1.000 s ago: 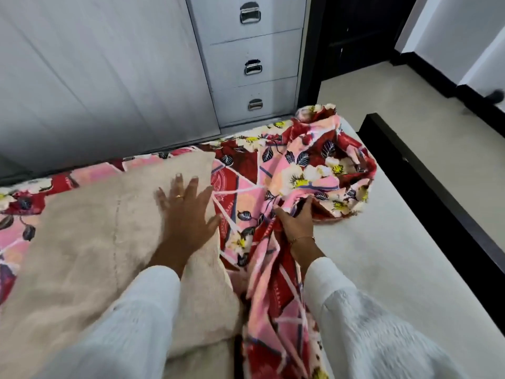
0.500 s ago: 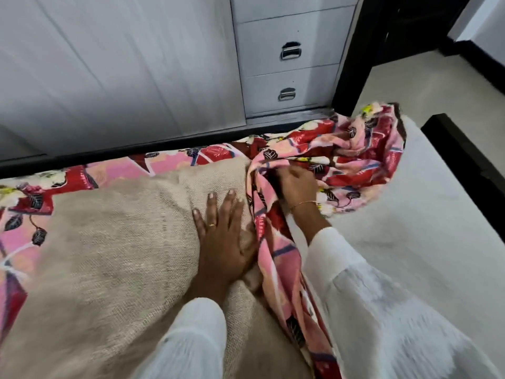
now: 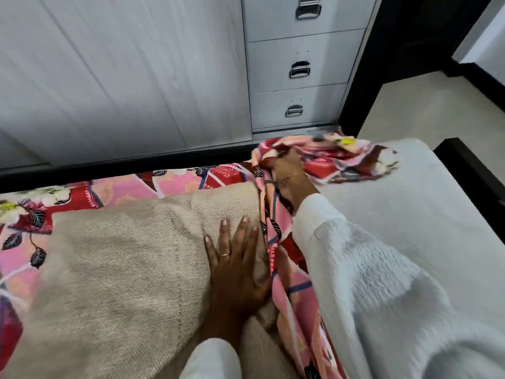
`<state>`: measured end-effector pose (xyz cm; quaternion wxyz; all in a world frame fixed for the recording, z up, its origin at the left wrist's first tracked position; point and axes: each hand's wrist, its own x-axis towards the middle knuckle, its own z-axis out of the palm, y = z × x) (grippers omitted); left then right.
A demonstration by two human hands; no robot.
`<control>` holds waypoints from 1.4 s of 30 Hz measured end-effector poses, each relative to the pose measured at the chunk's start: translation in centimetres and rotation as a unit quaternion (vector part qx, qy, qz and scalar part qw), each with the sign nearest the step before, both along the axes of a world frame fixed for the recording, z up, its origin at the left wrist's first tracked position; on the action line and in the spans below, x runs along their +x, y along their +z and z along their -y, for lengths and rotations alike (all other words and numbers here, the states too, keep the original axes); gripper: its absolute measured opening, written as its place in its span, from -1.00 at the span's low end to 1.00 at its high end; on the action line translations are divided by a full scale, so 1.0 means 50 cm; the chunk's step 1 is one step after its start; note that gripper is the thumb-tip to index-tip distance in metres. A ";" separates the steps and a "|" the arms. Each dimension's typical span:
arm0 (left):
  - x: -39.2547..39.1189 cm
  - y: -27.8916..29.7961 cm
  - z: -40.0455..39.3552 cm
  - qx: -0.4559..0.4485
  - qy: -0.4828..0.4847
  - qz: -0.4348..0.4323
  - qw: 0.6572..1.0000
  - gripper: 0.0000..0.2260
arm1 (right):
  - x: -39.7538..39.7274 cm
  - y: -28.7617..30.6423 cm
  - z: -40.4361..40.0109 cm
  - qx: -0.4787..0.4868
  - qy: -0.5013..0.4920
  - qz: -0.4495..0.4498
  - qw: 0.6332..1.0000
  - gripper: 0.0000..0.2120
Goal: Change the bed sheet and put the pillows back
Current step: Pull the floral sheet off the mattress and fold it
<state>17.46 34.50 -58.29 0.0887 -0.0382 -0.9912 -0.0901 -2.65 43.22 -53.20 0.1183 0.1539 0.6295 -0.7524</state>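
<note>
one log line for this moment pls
left hand: flat on beige woven pillow | right hand: grips bunched pink-red floral sheet | white mattress: bared

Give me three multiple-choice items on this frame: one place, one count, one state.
1. Where does the left hand rest?
A. on the beige pillow
B. on a drawer
C. on the floor

2. How many drawer handles show?
A. one
B. three
C. five

3. What is the right hand doing?
A. hanging idle
B. lying flat on the bare mattress
C. gripping the bunched floral sheet

Key: 1 A, fingers lie straight on the pillow; 2 B, one metal handle per stacked drawer front; 3 C, the fingers curl into the gathered cloth at the mattress's far edge.
</note>
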 end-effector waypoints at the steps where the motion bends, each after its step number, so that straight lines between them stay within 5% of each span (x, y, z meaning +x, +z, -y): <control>1: 0.000 -0.001 0.001 0.002 -0.001 -0.001 1.000 -0.31 | 0.003 0.016 0.028 -0.026 0.099 -0.013 0.995 -0.55; 4: -0.003 -0.003 0.003 0.009 -0.002 -0.004 1.000 -0.31 | 0.016 0.050 0.096 0.003 0.282 -0.069 0.957 -0.54; 9: -0.007 -0.001 0.004 0.006 -0.003 0.008 1.000 -0.31 | 0.066 0.057 0.044 0.164 -0.016 -0.096 0.982 -0.66; 16: -0.009 0.014 -0.010 -0.055 0.015 0.058 0.997 -0.37 | 0.351 -0.007 -0.171 0.300 -0.057 0.039 0.952 -0.73; 19: 0.019 0.049 -0.034 -0.054 0.020 0.123 0.991 -0.27 | 0.488 -0.021 -0.171 0.246 0.021 0.038 0.968 -0.60; 23: 0.125 0.095 -0.085 0.083 0.048 0.135 0.986 -0.35 | 0.633 0.009 -0.164 0.149 0.181 0.032 0.972 -0.58; 26: 0.230 0.121 -0.149 0.180 0.087 0.090 0.976 -0.37 | 0.709 0.029 -0.225 0.213 0.065 0.030 0.974 -0.64; 31: 0.410 0.120 -0.275 0.081 0.070 0.077 0.991 -0.43 | 0.866 0.013 -0.296 0.301 0.050 0.030 0.952 -0.57; 36: 0.594 0.107 -0.347 0.117 0.060 0.094 0.987 -0.51 | 1.038 0.025 -0.337 0.187 0.107 0.094 0.972 -0.60; 42: 0.808 0.085 -0.382 0.091 0.029 0.159 0.983 -0.51 | 1.205 0.001 -0.435 0.195 0.016 0.182 0.964 -0.55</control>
